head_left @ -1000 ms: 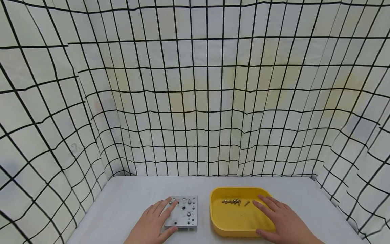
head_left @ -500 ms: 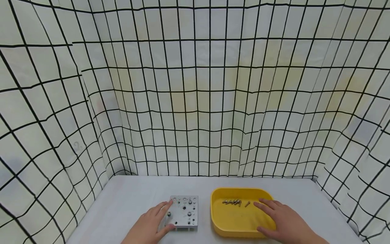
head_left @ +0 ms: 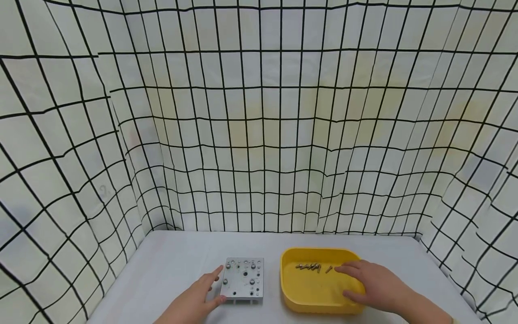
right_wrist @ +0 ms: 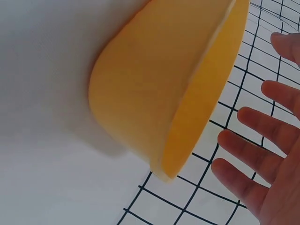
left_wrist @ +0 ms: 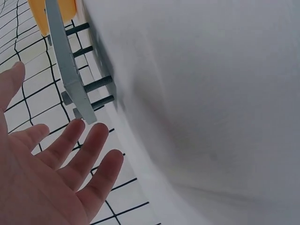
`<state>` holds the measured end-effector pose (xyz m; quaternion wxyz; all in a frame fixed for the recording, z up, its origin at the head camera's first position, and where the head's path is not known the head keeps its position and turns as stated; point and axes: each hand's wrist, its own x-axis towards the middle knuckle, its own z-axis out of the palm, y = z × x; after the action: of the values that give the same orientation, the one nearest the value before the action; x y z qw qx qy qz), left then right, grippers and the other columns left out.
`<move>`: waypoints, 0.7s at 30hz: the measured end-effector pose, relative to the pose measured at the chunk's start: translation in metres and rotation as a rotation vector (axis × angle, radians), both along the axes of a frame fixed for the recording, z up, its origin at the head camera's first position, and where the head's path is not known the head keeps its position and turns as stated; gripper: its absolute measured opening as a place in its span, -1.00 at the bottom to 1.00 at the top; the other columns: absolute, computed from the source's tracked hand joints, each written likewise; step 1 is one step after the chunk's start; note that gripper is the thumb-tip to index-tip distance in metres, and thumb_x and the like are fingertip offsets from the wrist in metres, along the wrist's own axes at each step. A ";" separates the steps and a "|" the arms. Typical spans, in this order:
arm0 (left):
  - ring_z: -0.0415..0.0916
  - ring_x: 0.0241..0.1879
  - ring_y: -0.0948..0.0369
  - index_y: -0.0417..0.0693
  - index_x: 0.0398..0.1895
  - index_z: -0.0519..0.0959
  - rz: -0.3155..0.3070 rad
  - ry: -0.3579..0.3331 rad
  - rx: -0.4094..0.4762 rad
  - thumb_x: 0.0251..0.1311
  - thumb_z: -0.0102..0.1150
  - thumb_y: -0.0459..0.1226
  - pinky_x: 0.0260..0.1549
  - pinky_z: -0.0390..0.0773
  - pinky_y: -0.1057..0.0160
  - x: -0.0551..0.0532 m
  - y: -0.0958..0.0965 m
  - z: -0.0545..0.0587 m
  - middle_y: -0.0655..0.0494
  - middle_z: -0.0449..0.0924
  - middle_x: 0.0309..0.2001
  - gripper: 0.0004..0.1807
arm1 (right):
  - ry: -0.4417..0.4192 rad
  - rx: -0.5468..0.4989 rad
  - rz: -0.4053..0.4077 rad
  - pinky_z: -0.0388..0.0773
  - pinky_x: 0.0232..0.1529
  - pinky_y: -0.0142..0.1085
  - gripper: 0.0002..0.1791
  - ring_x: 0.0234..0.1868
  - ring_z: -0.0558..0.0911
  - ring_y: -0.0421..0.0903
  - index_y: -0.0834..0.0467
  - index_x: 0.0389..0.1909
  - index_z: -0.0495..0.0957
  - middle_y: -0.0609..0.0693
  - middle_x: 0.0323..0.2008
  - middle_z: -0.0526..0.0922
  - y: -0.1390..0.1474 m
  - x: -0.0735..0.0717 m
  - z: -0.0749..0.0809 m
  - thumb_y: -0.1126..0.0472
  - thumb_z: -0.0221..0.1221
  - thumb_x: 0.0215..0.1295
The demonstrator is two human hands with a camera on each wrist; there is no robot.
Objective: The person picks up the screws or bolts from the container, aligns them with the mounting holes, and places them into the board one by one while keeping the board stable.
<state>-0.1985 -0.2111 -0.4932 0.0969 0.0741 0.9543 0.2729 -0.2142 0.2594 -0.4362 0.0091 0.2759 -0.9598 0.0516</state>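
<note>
A silver metal plate (head_left: pixel 238 282) with many holes and several bolts through it stands on the white table. In the left wrist view, threaded bolt shafts (left_wrist: pixel 98 84) stick out beneath the plate. Beside its left edge is my left hand (head_left: pixel 192 298), fingers extended and slightly spread, holding nothing; contact with the plate cannot be told. To the right lies a yellow tray (head_left: pixel 313 294) with several small screws (head_left: pixel 311 267) near its back wall. Over the tray's right side hovers my right hand (head_left: pixel 378 288), fingers relaxed and holding nothing. The right wrist view shows its fingers apart from the tray rim.
White walls with a black grid (head_left: pixel 279 148) enclose the back and both sides of the white table (head_left: pixel 174 254). A narrow strip of table separates the plate from the tray.
My left hand has drawn back left from over the plate, uncovering bolts at its left side. My right hand has shifted slightly, still above the tray's right side.
</note>
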 end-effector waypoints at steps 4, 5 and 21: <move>0.54 0.00 0.03 0.08 0.52 0.21 0.039 -0.066 0.020 0.08 0.29 0.25 -0.16 0.53 -0.17 -0.003 -0.001 -0.002 -0.06 0.44 0.23 -0.02 | -0.016 0.010 0.015 0.53 0.02 0.03 -0.42 0.04 0.61 -0.02 -0.21 0.18 0.57 -0.12 0.07 0.62 -0.002 -0.006 0.004 -0.38 0.16 0.23; 0.53 -0.03 0.06 0.07 0.52 0.21 0.041 -0.074 0.032 0.09 0.29 0.24 -0.18 0.54 -0.14 -0.004 -0.002 -0.003 -0.05 0.45 0.21 -0.03 | -0.017 0.015 0.023 0.54 0.02 0.02 -0.45 0.03 0.61 -0.03 -0.21 0.17 0.58 -0.14 0.06 0.63 -0.003 -0.008 0.005 -0.37 0.18 0.24; 0.40 -0.33 0.18 -0.13 0.50 0.19 0.027 -0.121 0.172 0.12 0.34 0.14 -0.37 0.48 0.16 -0.016 -0.006 -0.016 0.07 0.50 0.00 -0.02 | -0.091 0.059 0.081 0.55 0.01 -0.02 -0.62 -0.01 0.63 -0.09 -0.17 0.01 0.68 -0.22 -0.05 0.67 -0.008 -0.040 0.019 -0.08 0.39 0.16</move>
<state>-0.2148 -0.2170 -0.5088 0.1441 0.0526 0.9206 0.3592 -0.2545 0.2515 -0.4167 -0.0448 0.3120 -0.9484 0.0360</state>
